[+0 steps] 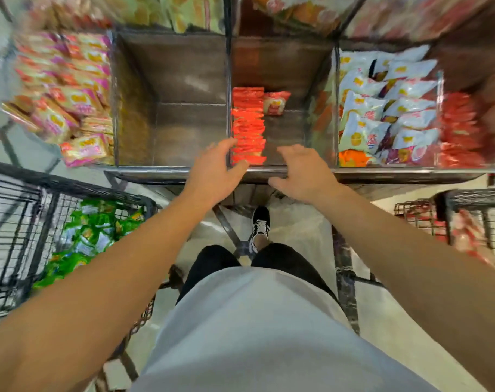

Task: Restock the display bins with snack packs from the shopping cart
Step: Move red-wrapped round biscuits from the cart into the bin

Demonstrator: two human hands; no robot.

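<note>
Cart (20, 222) at left holds green packs (91, 236). Our left hand (215, 171) and right hand (303, 171), both spread and holding nothing, hover at the bin (280, 80) rim beside the red packs (247, 128). We judge: square the row upright, pressing gently.

Left hand (216, 171), right hand (303, 172) — over red packs (247, 128).

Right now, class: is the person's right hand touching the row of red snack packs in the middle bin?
Apart. The head view shows the right hand over the bin's front rail, with bare bin floor between its fingers and the row of red snack packs.
</note>
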